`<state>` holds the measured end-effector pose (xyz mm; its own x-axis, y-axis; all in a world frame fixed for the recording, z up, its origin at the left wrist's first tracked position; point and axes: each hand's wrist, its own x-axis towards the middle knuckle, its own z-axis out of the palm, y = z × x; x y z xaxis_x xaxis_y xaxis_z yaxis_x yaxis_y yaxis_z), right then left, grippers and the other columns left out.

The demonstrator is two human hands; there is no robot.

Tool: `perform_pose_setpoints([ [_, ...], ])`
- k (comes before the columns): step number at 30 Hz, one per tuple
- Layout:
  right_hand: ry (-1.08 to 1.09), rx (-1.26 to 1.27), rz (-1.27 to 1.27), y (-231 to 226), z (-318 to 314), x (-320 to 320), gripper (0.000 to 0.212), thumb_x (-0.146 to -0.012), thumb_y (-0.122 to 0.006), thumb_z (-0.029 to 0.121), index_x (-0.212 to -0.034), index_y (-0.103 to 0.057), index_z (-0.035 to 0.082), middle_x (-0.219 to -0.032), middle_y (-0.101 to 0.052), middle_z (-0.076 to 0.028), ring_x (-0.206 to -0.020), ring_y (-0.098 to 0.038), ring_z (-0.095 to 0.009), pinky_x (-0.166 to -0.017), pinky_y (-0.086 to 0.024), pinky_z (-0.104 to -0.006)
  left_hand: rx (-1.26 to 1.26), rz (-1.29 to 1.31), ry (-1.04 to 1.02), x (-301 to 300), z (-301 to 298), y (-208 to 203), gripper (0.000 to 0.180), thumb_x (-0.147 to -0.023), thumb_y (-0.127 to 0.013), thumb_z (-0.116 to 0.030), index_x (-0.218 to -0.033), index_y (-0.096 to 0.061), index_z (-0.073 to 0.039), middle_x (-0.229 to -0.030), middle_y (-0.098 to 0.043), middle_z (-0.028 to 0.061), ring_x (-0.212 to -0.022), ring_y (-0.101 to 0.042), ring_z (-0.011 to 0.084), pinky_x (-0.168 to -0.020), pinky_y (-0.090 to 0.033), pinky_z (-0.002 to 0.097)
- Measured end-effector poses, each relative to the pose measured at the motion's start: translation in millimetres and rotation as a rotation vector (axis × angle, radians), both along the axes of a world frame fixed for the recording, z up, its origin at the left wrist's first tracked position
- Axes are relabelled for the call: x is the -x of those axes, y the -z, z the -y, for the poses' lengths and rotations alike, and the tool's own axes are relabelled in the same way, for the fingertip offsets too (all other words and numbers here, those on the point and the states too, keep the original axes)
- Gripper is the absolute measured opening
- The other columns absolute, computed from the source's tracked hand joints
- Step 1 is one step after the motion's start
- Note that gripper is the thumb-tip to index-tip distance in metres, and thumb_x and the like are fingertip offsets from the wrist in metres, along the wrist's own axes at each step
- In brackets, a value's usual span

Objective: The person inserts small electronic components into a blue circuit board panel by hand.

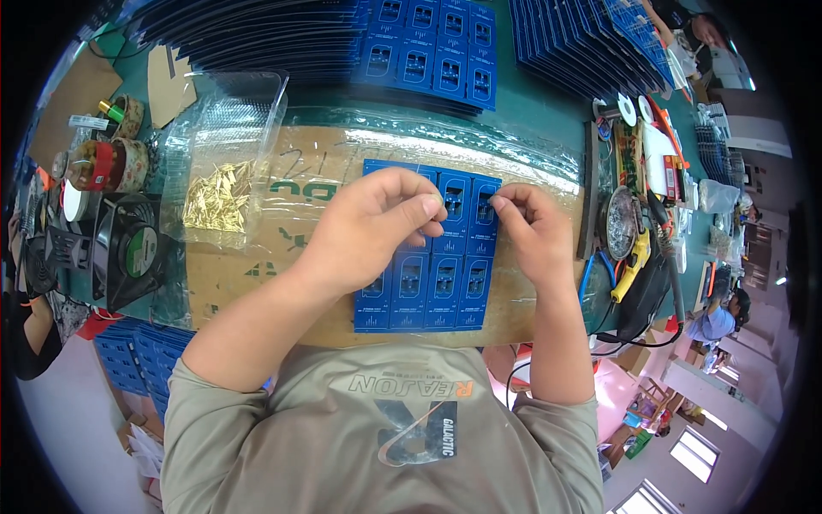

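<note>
A blue circuit board panel (425, 295), divided into several small boards with cutouts, lies flat on the cardboard in front of me. My left hand (381, 214) is over its upper left part, thumb and forefinger pinched together. At the panel's upper right edge, my right hand (538, 230) also has its thumb and forefinger pressed together. Whatever either pinch holds is too small or hidden to make out. Left of my left hand, a pile of small gold-coloured metal pins (218, 197) lies in a clear plastic tray (229, 137).
Stacks of blue panels (265, 38) (591, 43) stand at the back. A black fan (133, 248) and a jar with a red label (90, 165) are at left. At right sit a round metal dish (622, 221) and a yellow-handled tool (632, 265) with cables. Other people are farther off.
</note>
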<state>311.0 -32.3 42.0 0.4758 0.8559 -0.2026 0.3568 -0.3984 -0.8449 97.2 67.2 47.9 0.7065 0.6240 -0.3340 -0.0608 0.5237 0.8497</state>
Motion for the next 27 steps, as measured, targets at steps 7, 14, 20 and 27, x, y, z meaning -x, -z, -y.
perform_pose_setpoints([
  [7, -0.156, -0.063, 0.252, -1.4, -1.8, 3.2, 0.011, -0.089, -0.066, 0.013, -0.095, -0.066, 0.003, -0.089, -0.060, -0.008, -0.076, -0.062, -0.019, -0.070, -0.050, -0.0291, 0.016, 0.019, -0.033, 0.8, 0.1, 2.1, 0.014, -0.095, -0.060, -0.016, -0.101, -0.061, -0.003, -0.095, -0.067, 0.0074, -0.085, -0.064, 0.0148, -0.074, -0.051, 0.0271],
  [14, -0.161, -0.026, 0.300, -0.5, -3.0, 1.3, 0.011, -0.089, -0.065, 0.013, -0.093, -0.065, 0.003, -0.090, -0.061, -0.010, -0.076, -0.064, -0.022, -0.071, -0.051, -0.0321, 0.035, 0.056, -0.030, 0.4, -0.2, 2.1, 0.015, -0.095, -0.060, -0.015, -0.101, -0.060, -0.002, -0.093, -0.067, 0.0084, -0.082, -0.065, 0.0158, -0.073, -0.052, 0.0279],
  [20, -0.158, -0.012, 0.328, -3.2, -2.9, 1.9, 0.010, -0.088, -0.065, 0.012, -0.092, -0.065, 0.003, -0.090, -0.061, -0.011, -0.076, -0.064, -0.024, -0.069, -0.051, -0.0334, 0.050, 0.062, -0.027, 0.0, 0.1, 1.6, 0.014, -0.095, -0.060, -0.015, -0.100, -0.060, -0.002, -0.092, -0.067, 0.0085, -0.081, -0.065, 0.0160, -0.072, -0.053, 0.0283],
  [27, -0.256, -0.055, 0.549, -4.3, -3.6, 7.5, 0.009, -0.083, -0.069, 0.015, -0.091, -0.069, 0.011, -0.089, -0.062, -0.009, -0.076, -0.064, -0.027, -0.067, -0.052, -0.0359, 0.155, 0.075, -0.029, 0.7, -2.2, 2.7, 0.015, -0.094, -0.061, -0.016, -0.100, -0.060, -0.002, -0.092, -0.067, 0.0086, -0.080, -0.065, 0.0163, -0.071, -0.053, 0.0282],
])
